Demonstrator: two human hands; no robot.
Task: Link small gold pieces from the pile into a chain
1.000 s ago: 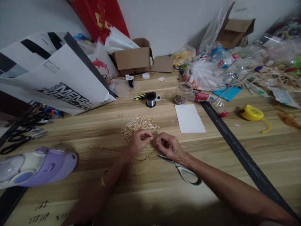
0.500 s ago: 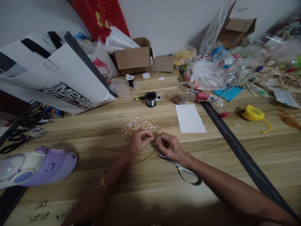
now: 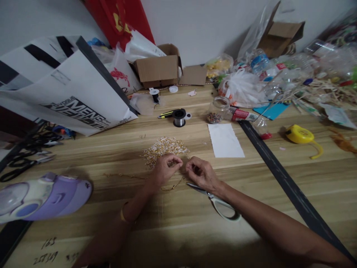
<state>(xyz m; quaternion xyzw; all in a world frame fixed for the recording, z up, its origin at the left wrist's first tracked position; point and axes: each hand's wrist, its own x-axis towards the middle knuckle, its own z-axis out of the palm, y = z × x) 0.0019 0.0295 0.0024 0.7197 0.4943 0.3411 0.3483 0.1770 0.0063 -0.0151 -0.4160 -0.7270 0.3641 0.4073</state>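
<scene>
My left hand [image 3: 166,168] is closed in a pinch at the near edge of a heap of small gold and clear beads [image 3: 163,146]. Whatever lies between its fingertips is too small to make out. Just to its right, a small gap away, my right hand [image 3: 201,172] pinches thumb to finger. A thin gold chain [image 3: 173,186] rises to those right fingertips and passes under my left wrist to the left across the table. Under my right wrist lie scissors [image 3: 223,208] with pale handles, blades pointing left.
Beyond the heap stand a wire spool [image 3: 179,118] and a glass jar of beads [image 3: 214,113]. White paper [image 3: 226,140] lies right of them, near a dark strip [image 3: 279,173] and a yellow tape measure [image 3: 299,134]. At left are a purple device [image 3: 58,197], black-handled scissors [image 3: 25,163] and a paper bag [image 3: 75,89].
</scene>
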